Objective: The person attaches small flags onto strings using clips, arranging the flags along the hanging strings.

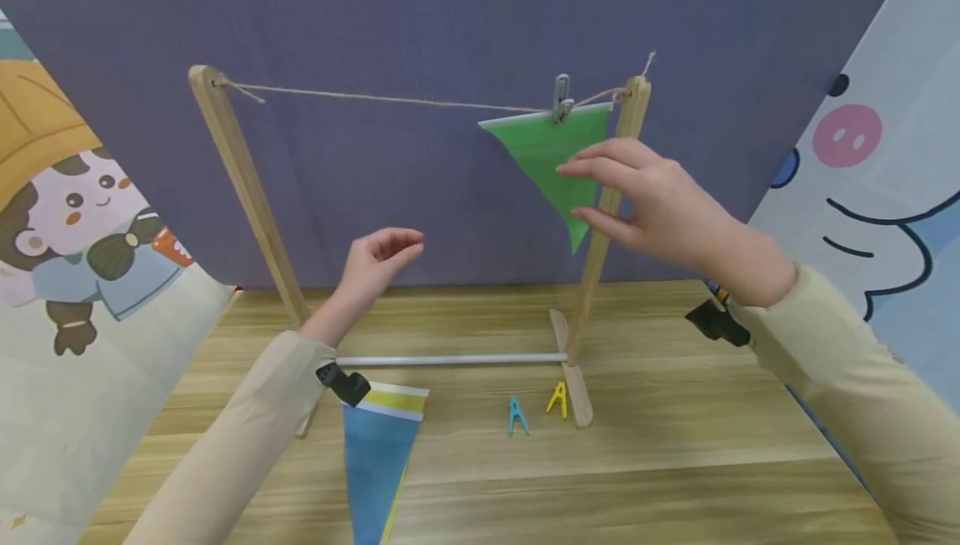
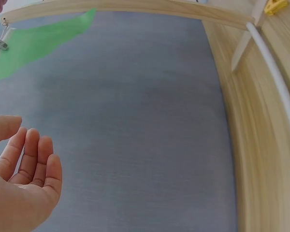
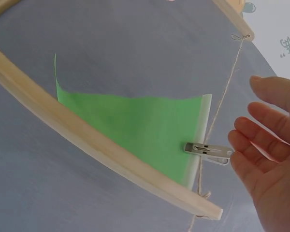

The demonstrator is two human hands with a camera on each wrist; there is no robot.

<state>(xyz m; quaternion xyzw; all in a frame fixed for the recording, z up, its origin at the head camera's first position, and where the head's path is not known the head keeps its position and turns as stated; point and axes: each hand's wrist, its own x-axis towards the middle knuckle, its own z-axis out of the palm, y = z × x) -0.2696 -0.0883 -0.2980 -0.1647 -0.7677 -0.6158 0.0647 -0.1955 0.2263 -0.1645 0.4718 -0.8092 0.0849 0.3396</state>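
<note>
A green triangular pennant (image 1: 555, 149) hangs point-down from a twine string (image 1: 390, 99), fixed by a metal clothespin (image 1: 561, 100) close to the right post. In front of the pennant is my right hand (image 1: 645, 195), fingers loosely bent and holding nothing. The right wrist view has those fingers beside the clothespin (image 3: 208, 151). My left hand (image 1: 378, 262) hovers under the string, left of the pennant, its fingers slightly curled with nothing between them. On the table lie a blue pennant (image 1: 377, 457) and a yellow pennant (image 1: 393, 399) partly beneath it.
A wooden frame with a left post (image 1: 243, 174), a right post (image 1: 611, 195) and a white lower bar (image 1: 450, 359) stands on the wooden table (image 1: 660, 478). A blue clothespin (image 1: 517, 417) and a yellow clothespin (image 1: 557, 399) lie near its right foot. A grey-blue panel (image 1: 420, 20) rises behind.
</note>
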